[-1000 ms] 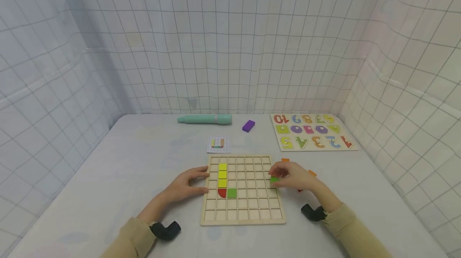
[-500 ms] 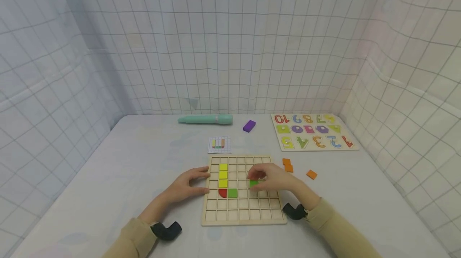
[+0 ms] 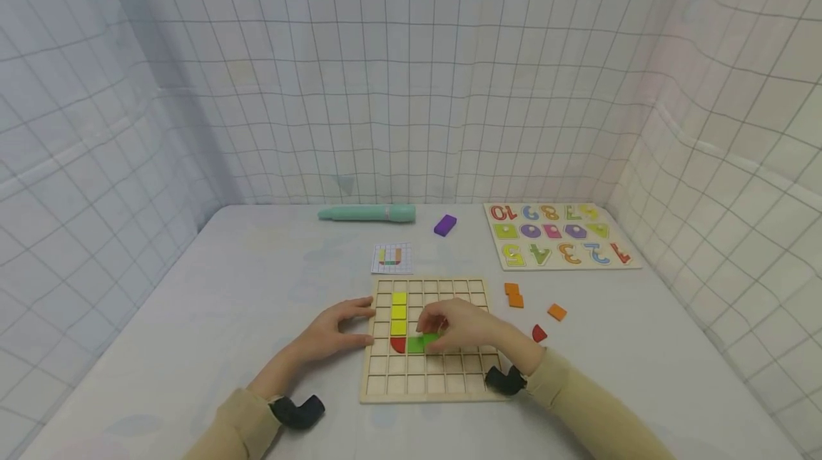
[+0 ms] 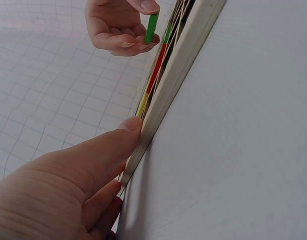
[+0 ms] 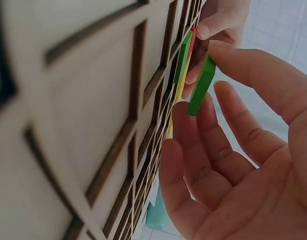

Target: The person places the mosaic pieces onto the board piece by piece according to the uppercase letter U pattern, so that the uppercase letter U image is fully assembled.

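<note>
A wooden grid board (image 3: 434, 396) lies on the table. Set in its cells are several yellow square tiles (image 3: 399, 312) in a column, a red quarter-round tile (image 3: 398, 344) below them and a green square tile (image 3: 415, 344) beside the red one. Just over the cell right of that tile, my right hand (image 3: 464, 324) pinches another green square tile (image 5: 202, 86) between thumb and fingers, tilted and apart from the board in the right wrist view. My left hand (image 3: 330, 330) rests at the board's left edge, its thumb touching the rim in the left wrist view.
Right of the board lie several orange tiles (image 3: 556, 312) and a red quarter-round tile (image 3: 539, 334). Behind it are a pattern card (image 3: 392, 259), a teal marker (image 3: 367, 213), a purple block (image 3: 445, 225) and a number puzzle (image 3: 565, 236).
My right hand has carried the pinched green tile leftward from the board's right edge to beside the placed green tile. The left hand has stayed at the left edge.
</note>
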### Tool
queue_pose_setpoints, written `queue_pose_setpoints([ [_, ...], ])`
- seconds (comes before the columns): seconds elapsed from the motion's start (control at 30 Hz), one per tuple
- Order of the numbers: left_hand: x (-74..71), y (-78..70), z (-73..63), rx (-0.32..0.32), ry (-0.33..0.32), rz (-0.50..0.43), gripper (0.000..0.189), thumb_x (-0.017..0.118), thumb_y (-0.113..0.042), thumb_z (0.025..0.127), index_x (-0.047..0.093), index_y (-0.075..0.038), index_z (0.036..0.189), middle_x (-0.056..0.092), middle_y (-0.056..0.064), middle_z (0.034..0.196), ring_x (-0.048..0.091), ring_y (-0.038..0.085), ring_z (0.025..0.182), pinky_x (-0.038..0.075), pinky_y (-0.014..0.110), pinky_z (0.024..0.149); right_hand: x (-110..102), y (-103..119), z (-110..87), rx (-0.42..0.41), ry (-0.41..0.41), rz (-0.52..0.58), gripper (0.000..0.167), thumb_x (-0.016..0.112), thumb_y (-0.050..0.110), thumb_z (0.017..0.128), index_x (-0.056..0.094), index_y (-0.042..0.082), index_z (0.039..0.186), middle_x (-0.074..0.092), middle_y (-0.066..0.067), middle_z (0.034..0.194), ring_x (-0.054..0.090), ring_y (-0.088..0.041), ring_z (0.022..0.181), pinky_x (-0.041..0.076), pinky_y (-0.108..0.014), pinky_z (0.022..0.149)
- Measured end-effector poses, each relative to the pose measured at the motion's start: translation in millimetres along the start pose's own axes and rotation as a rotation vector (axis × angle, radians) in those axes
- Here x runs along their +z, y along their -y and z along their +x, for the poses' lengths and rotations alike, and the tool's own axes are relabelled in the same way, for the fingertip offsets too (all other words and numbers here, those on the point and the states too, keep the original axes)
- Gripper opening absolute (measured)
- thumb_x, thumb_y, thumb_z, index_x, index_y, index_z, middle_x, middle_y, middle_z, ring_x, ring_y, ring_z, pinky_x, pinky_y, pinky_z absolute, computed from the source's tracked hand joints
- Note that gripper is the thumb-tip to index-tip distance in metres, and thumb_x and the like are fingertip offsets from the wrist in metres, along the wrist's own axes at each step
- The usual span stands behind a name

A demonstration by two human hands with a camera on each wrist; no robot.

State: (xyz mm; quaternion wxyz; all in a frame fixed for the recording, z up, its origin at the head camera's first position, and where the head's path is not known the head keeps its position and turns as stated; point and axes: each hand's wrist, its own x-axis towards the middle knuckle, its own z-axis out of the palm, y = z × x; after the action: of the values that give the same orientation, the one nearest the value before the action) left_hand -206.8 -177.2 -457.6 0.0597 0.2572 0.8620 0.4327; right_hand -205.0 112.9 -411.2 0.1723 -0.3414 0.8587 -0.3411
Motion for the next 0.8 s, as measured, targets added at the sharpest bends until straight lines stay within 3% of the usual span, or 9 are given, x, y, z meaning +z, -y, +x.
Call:
queue_pose_setpoints([
  [0.8,0.1,-0.4,-0.6,-0.016,0.001,-0.035,0.054,0.076,-0.033,0.079,0.061,-0.008,0.125,0.042,0.008,0.144,0.03,0.033,0.136,0.023,0.054,0.108,3.9,-10.0,2.0,-0.024,-0.001,-0.016,0.021,0.079,0.019,0.077,0.064,0.018,0.091,0.062,0.01,0.084,0.057,-0.006,0.078,0.05,-0.02,0.072],
])
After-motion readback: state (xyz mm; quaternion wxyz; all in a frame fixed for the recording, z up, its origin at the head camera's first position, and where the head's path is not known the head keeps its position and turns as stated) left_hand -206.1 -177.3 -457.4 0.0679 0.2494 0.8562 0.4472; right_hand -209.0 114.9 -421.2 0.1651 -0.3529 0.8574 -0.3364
